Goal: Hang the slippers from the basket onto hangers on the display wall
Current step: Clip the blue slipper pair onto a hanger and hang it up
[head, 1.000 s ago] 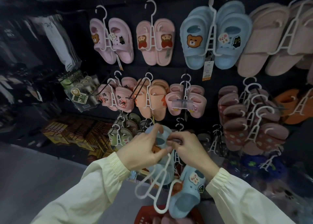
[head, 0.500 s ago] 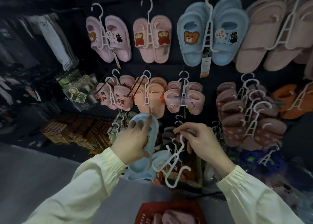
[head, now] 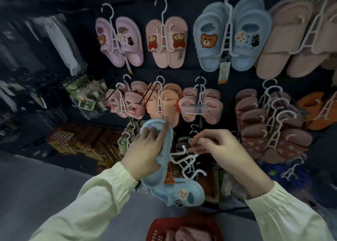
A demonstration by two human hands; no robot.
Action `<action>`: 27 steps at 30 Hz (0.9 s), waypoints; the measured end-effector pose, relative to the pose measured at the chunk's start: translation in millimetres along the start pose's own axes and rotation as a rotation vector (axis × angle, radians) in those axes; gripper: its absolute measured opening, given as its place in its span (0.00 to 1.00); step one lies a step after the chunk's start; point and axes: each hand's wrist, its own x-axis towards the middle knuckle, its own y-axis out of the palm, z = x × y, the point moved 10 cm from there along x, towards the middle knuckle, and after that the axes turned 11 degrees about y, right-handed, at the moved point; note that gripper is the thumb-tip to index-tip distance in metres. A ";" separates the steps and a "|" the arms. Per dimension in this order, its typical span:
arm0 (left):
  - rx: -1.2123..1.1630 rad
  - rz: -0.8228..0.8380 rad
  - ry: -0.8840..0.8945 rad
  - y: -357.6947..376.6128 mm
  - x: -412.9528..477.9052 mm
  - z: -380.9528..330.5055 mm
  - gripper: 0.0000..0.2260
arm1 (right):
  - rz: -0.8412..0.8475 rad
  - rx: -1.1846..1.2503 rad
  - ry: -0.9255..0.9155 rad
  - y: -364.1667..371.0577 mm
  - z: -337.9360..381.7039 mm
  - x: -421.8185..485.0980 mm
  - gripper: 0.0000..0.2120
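Note:
My left hand (head: 145, 149) grips a light blue slipper (head: 160, 169) held upright in front of the display wall. Its partner, a second blue slipper (head: 180, 193) with charms on the strap, dangles just below, seemingly joined to it by an orange tag. My right hand (head: 220, 149) pinches the hook end of a white plastic hanger (head: 187, 164), which hangs down between my hands, apart from the slippers. A red basket (head: 158, 228) with pink slippers inside sits at the bottom edge of the view.
The dark display wall (head: 184, 73) carries many hung pairs: pink, peach and blue ones (head: 229, 34) above, maroon ones (head: 269, 129) at right. More small pairs and empty hangers hang right behind my hands. Boxed goods (head: 78, 138) lie low on the left, above grey floor.
My hands have risen and drawn apart. The hanger has left the slippers and now hangs from my right hand, while my left hand has turned the blue slipper upright, the second one dangling beneath.

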 end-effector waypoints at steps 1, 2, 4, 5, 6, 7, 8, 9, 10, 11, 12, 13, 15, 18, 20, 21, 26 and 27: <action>0.017 -0.014 0.001 -2.3 1.0 -0.6 0.55 | 0.014 0.019 0.001 1.2 2.4 -1.8 0.14; 0.031 -0.034 0.000 -4.2 1.8 -0.4 0.54 | 0.026 0.032 -0.002 2.3 5.0 -3.1 0.14; 0.054 -0.079 -0.001 -8.5 2.2 0.2 0.52 | 0.026 0.033 -0.024 2.4 9.9 -4.6 0.14; 0.065 -0.100 0.001 -10.9 2.3 0.3 0.51 | 0.014 0.023 -0.043 1.2 12.3 -5.0 0.13; 0.077 -0.122 0.002 -13.0 2.4 0.5 0.50 | -0.006 0.014 -0.063 -0.8 14.9 -5.4 0.13; 0.089 -0.144 0.003 -15.9 2.4 0.6 0.48 | -0.031 0.000 -0.085 -3.4 18.2 -6.5 0.13; 0.097 -0.162 0.003 -18.7 2.3 0.5 0.47 | -0.058 -0.017 -0.109 -6.2 21.8 -7.6 0.13; 0.098 -0.174 0.004 -20.7 2.2 0.7 0.47 | -0.085 -0.038 -0.134 -9.0 25.4 -9.0 0.12; 0.091 -0.179 0.006 -22.3 2.3 1.1 0.47 | -0.108 -0.062 -0.157 -11.7 29.1 -10.4 0.12; 0.075 -0.178 0.006 -23.7 2.2 1.7 0.46 | -0.128 -0.089 -0.177 -14.3 32.1 -11.7 0.12; 0.056 -0.176 0.005 -25.2 1.9 2.7 0.46 | -0.142 -0.111 -0.195 -16.4 35.2 -12.9 0.12; 0.037 -0.177 0.001 -26.9 1.4 3.9 0.45 | -0.151 -0.123 -0.209 -18.4 38.0 -13.9 0.12; -0.001 -0.189 -0.008 -30.3 0.3 6.2 0.44 | -0.154 -0.141 -0.229 -21.3 42.6 -14.3 0.11; -0.069 -0.210 -0.020 -33.9 -0.6 8.8 0.41 | -0.138 -0.192 -0.244 -21.5 46.7 -11.8 0.09; -0.110 -0.222 -0.023 -36.9 -1.1 9.6 0.40 | -0.114 -0.198 -0.240 -18.0 46.7 -9.3 0.08; -0.125 -0.233 -0.021 -39.1 -1.5 9.1 0.40 | -0.098 -0.192 -0.242 -14.9 46.9 -8.3 0.08; -0.197 -0.299 0.031 -54.0 -5.4 -3.9 0.38 | -0.058 -0.130 -0.242 -2.4 42.2 2.4 0.04; -0.200 -0.303 0.040 -56.6 -6.4 -7.0 0.39 | -0.054 -0.130 -0.238 0.3 40.4 4.9 0.04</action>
